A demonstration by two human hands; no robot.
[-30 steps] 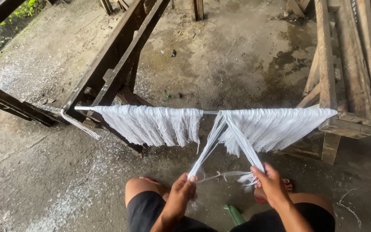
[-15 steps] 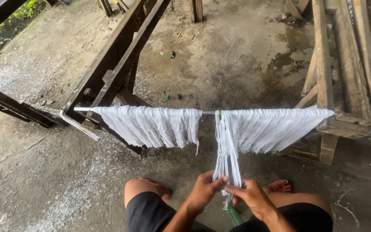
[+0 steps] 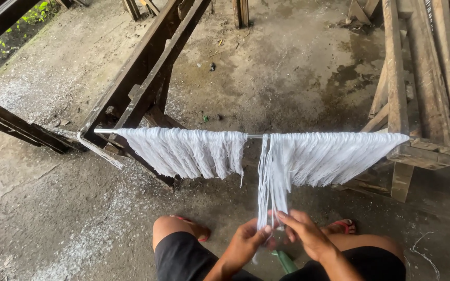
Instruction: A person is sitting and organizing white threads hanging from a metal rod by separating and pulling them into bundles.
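Now a narrow bunch of white threads [image 3: 273,179] is held straight down from the thin rod [image 3: 255,137], gathered into one tight strand between both hands. A second ago the same bunch was split into two spread legs, drawn apart toward each hand; half a second ago the legs had been brought together, and they are now pulled closed into a single hank. From this it may be judged that the separating of this bunch is done and that it is being gripped as one.

The left hand [image 3: 246,243] is closed around the lower end of the bunch, fingers curled in with the thumb on top. The right hand [image 3: 304,237] is pinched on the threads just beside it, forefinger and thumb pressed together and the other fingers loosely bent. The two hands are touching or nearly so.

The rest of the white threads [image 3: 183,151] is left hanging in two curtains on either side of the gap. The rod is rested across a dark wooden frame [image 3: 147,78] on the left and a wooden frame [image 3: 417,151] on the right, over a wet concrete floor [image 3: 287,67]. A red sandal [image 3: 342,226] is seen near the right knee.
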